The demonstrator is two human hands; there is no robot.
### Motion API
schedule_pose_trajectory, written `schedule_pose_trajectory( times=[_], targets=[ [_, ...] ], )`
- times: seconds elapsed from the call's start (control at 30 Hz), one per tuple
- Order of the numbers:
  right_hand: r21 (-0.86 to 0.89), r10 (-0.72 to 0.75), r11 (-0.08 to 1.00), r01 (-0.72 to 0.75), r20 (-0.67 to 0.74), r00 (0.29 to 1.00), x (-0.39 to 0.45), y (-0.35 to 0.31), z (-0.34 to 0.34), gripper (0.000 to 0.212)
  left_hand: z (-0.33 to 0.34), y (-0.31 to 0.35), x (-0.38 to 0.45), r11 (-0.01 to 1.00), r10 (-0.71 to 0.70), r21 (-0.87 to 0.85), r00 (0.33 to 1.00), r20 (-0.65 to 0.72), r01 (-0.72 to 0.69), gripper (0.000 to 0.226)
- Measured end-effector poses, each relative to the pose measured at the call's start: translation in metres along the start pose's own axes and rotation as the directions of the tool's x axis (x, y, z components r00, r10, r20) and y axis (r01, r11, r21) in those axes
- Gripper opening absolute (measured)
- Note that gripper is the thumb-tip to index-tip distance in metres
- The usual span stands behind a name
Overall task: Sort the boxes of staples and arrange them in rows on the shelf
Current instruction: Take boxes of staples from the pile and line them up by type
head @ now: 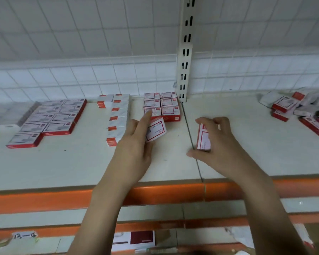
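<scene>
Left hand (134, 144) and right hand (215, 142) each pinched a small box (156, 131) (stiff card, probably dense, best held by edges) above the shelf (81, 162).

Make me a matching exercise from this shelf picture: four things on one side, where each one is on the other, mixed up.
Things:
1. Left hand
2. Right hand
3. Loose heap of boxes
4. Wide flat boxes

Places:
A. Far right of the shelf
B. In rows at the left of the shelf
C. Holding a box on edge near the shelf seam
D. Holding a box just in front of the small red-and-white block

Pairs: 1-D, 2-C, 3-A, 4-B
</scene>
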State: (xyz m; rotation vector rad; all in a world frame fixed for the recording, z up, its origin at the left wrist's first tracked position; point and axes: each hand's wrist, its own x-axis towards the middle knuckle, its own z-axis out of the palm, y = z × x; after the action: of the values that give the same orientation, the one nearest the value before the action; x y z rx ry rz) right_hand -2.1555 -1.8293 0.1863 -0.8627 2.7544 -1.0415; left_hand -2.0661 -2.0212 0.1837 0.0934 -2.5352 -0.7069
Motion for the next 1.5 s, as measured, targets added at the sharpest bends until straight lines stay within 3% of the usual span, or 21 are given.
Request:
schedule_pose_trajectory(
  times=[0.1,0.43,0.6,0.83,0.93,1.13,1.27,1.5],
  targets=[
    [0.01,0.024,1.0,-0.024,0.014,1.0,-0.001,-0.022,0.02,0.085,-0.018,-0.024,-0.003,1.0,0.019,0.005,1.0,0.004,-0.019,0.063],
    [-0.085,0.011,0.996,-0.019,-0.091,0.996,-0.003,-0.056,0.042,0.076,-0.045,-0.057,-0.008,0.994,-0.042,-0.099,0.999,0.003,0.042,0.057],
    [-0.123,0.019,0.992,-0.036,-0.14,0.99,0.004,-0.061,0.043,0.08,-0.048,-0.065,-0.005,1.0,0.011,0.027,1.0,-0.001,-0.011,0.046],
    [-0.187,-0.033,0.982,0.017,-0.079,0.996,0.012,-0.057,0.043,0.052,-0.044,-0.061,-0.005,0.996,-0.063,-0.064,0.998,0.003,0.063,0.056],
    [-0.163,-0.037,0.986,0.029,-0.046,0.998,0.017,-0.052,0.047,0.041,-0.043,-0.057,-0.008,0.995,-0.095,-0.005,0.995,0.016,0.095,0.063],
    [-0.12,-0.034,0.992,0.038,0.032,0.999,0.021,-0.05,0.051,0.042,-0.047,-0.055,-0.015,0.984,-0.164,0.078,0.985,0.052,0.159,0.068],
    [-0.131,-0.057,0.989,0.064,0.06,0.997,0.025,-0.047,0.049,0.044,-0.047,-0.057,-0.018,0.974,-0.224,0.021,0.959,0.171,0.224,0.089],
    [-0.143,-0.094,0.984,0.107,0.094,0.991,0.025,-0.042,0.047,0.047,-0.041,-0.051,-0.021,0.951,-0.291,-0.049,0.94,0.18,0.304,0.083]
  ],
)
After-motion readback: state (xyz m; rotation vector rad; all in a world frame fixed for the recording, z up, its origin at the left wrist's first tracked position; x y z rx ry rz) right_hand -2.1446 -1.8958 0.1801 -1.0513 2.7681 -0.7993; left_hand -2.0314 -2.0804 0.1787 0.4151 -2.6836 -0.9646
